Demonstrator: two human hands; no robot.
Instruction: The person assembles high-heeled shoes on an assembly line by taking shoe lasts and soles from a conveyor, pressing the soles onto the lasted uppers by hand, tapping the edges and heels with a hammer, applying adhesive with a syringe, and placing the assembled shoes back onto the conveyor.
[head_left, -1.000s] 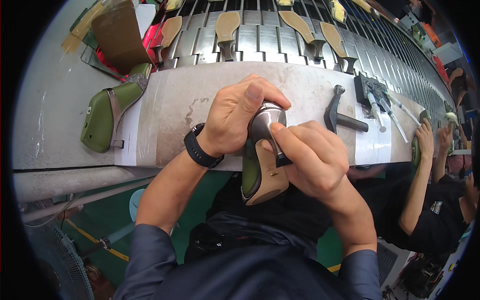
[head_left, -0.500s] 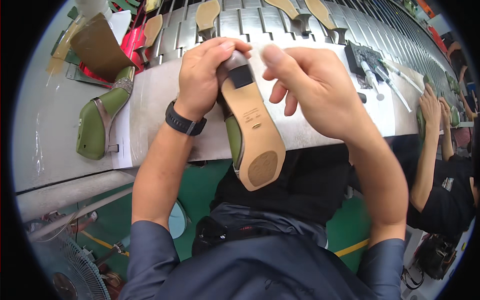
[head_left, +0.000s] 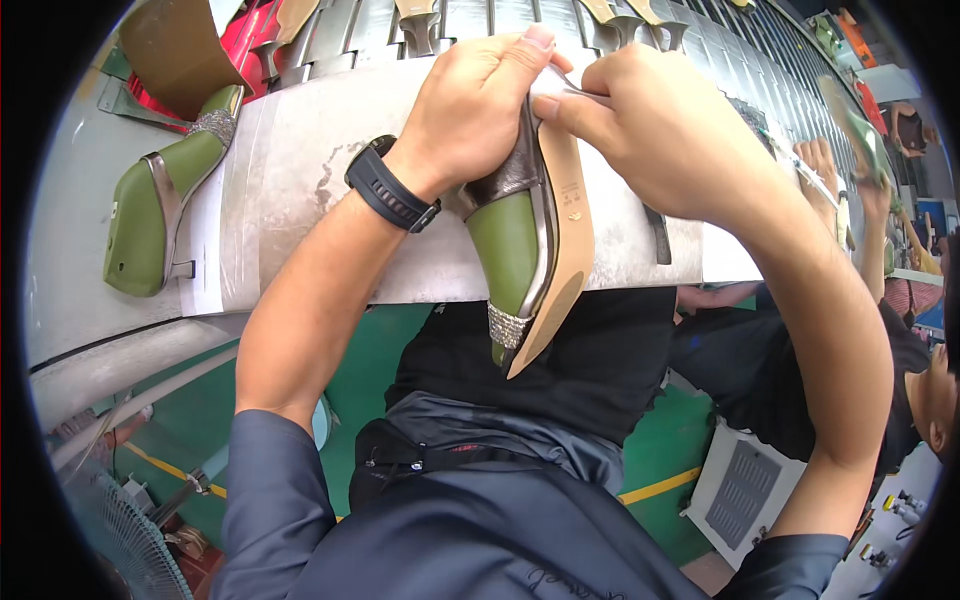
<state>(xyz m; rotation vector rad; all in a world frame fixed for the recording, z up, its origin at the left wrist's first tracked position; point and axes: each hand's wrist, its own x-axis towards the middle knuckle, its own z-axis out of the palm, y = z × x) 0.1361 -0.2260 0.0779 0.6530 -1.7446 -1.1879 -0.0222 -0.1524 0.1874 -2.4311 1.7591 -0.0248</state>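
Observation:
A sandal on a green shoe last (head_left: 505, 245) hangs toe-down over the bench's near edge, its tan sole (head_left: 568, 220) turned to the right. It has a dark metallic strap and a glittery toe band. My left hand (head_left: 472, 115) is wrapped round its heel end, thumb near the top. From the right, my right hand (head_left: 655, 130) pinches the grey heel part at the top of the sole between thumb and bent fingers. My fingers partly hide that heel.
Another sandal on a green last (head_left: 140, 225) lies at the left by a brown curved sheet (head_left: 185, 55). Soles with heels (head_left: 417, 22) rest on the slatted metal conveyor (head_left: 365, 35) behind. A dark narrow tool (head_left: 658, 235) lies right of the shoe. A co-worker's hands (head_left: 875, 200) work at the right.
The shoe has turned, so its green side shows more and its sole less. My right hand has come in from beside the heel and closed on it. My view has shifted.

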